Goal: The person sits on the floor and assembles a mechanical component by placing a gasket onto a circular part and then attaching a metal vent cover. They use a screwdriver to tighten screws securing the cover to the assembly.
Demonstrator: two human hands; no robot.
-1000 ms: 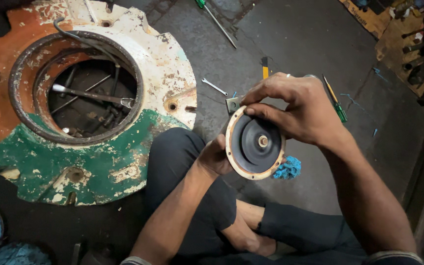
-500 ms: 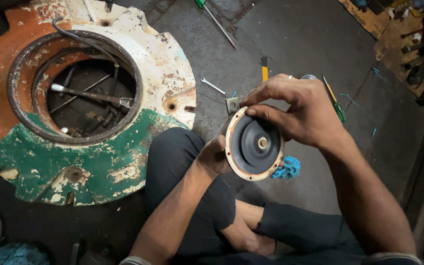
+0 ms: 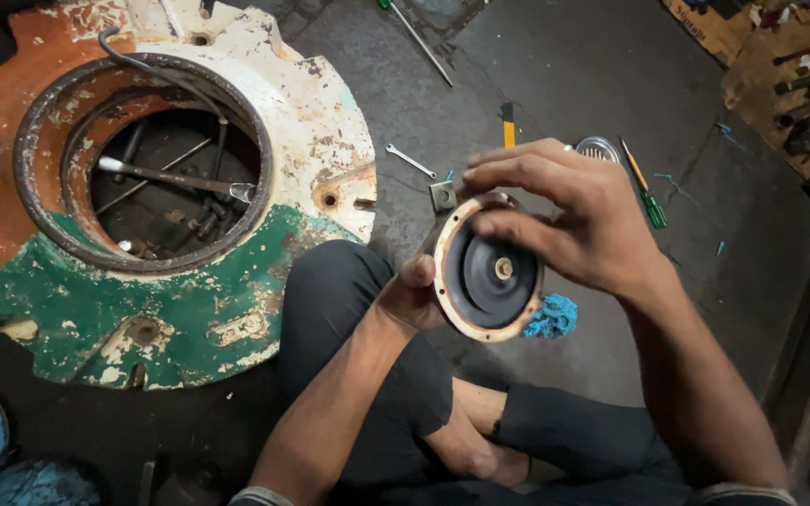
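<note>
I hold a round rusty-rimmed metal disc (image 3: 486, 274) with a black face and a brass centre stud above my lap. My left hand (image 3: 412, 292) grips its left edge from behind, thumb on the rim. My right hand (image 3: 569, 217) curls over the top and right edge, fingertips resting on the disc's face. A small metal bracket (image 3: 442, 196) sticks up from the disc's upper left.
A large round metal housing (image 3: 264, 272), painted white, green and orange with a dark central opening, lies at the left. On the concrete floor lie a small spanner (image 3: 411, 160), a yellow-handled tool (image 3: 508, 124), a green screwdriver (image 3: 646, 193), a long screwdriver (image 3: 420, 39) and a blue rag (image 3: 552, 317).
The disc has been turned slightly in my hands and my right fingers have shifted over its face. Everything else is as before.
</note>
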